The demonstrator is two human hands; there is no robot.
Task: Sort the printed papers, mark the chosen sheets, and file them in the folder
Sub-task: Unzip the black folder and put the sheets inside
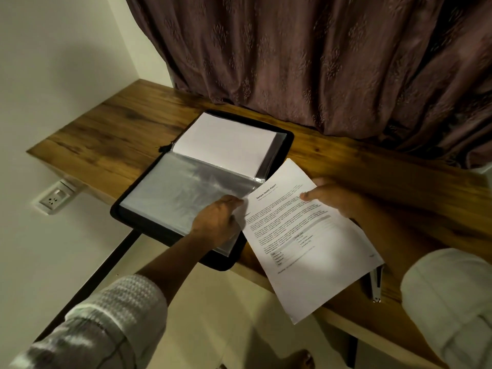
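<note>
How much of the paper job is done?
Done: the folder lies open, with white paper already in its far half. In hand: the left hand pinches a clear sleeve open while the right hand holds a printed sheet beside it. Left: sliding that sheet in. Whether it is marked, I cannot tell.

left sleeve [117, 310]: pale, woven texture, ends mid-forearm; right sleeve [450, 296]: pale, possibly same fabric
</note>
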